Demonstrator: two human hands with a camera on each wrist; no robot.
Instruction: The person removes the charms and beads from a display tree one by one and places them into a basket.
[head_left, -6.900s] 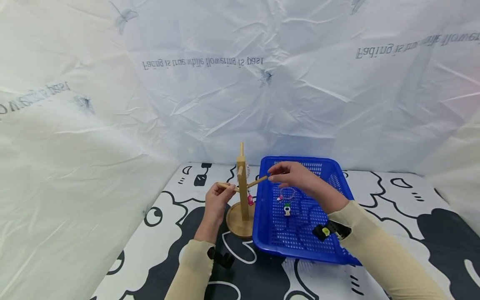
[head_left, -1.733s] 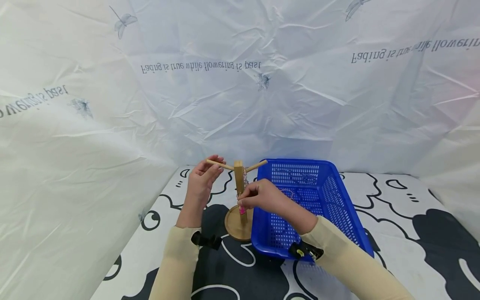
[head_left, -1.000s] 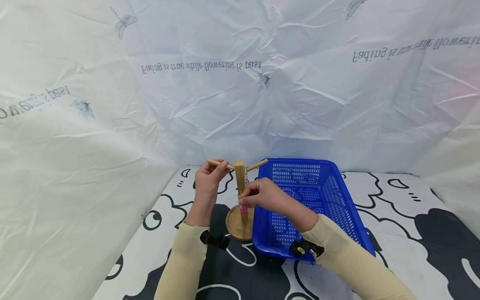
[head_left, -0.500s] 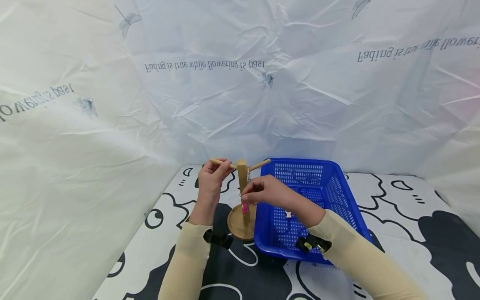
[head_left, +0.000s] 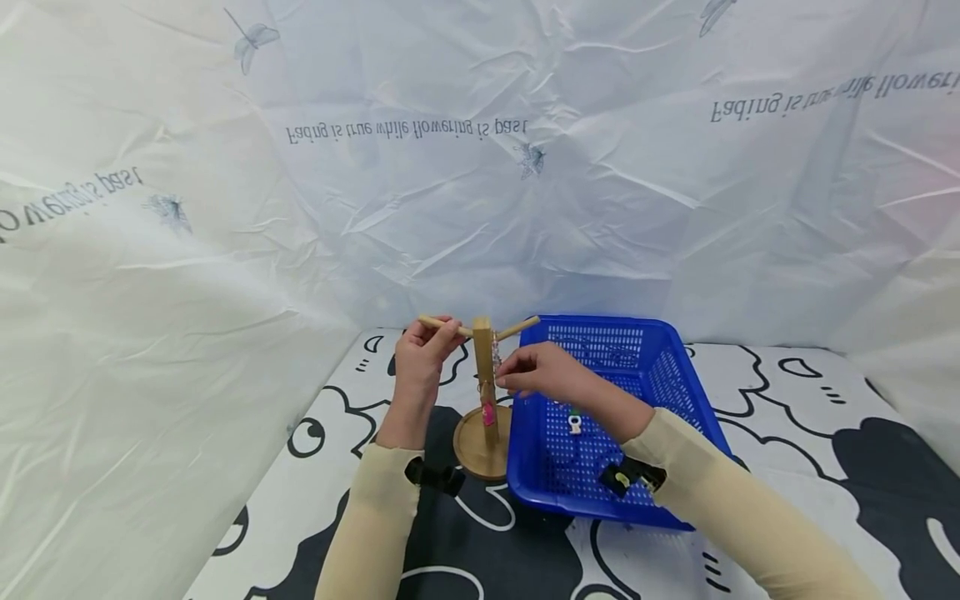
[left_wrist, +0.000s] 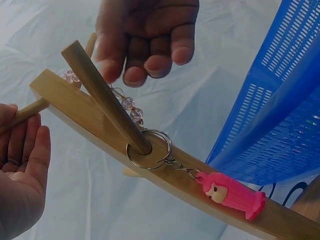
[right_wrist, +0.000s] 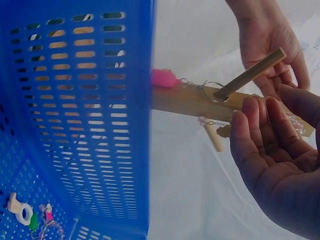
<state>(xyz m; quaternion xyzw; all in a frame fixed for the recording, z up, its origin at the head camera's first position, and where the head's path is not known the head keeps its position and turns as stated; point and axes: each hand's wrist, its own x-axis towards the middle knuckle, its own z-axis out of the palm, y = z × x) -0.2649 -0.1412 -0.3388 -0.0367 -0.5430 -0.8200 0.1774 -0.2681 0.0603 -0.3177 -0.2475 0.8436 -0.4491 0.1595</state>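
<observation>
A wooden stand [head_left: 483, 358] with a round base and slanting pegs stands beside the blue basket. My left hand [head_left: 422, 358] pinches one of its upper pegs [left_wrist: 31, 111] between thumb and fingers. From a lower peg [left_wrist: 107, 97], a keychain with a pink figure charm [left_wrist: 232, 194] hangs by its metal ring [left_wrist: 167, 145], against the post. My right hand [head_left: 543, 372] hovers just right of the post, its fingers loosely bent, apart from the keychain. Close to those fingertips, a clear beaded bracelet [left_wrist: 134, 112] hangs on the stand, partly hidden by peg and post.
The blue basket [head_left: 555, 502] stands right of the stand, under my right forearm. Inside lie a white and green charm [head_left: 574, 423] and a pinkish beaded loop [right_wrist: 51, 227]. A cartoon-print cloth [head_left: 352, 417] covers the table; a white sheet [head_left: 600, 208] hangs behind.
My right hand has let go of the pink keychain and drawn up and rightward. The left hand stays on its peg. Compared with 6.9 s ago, the stand's pegs point differently.
</observation>
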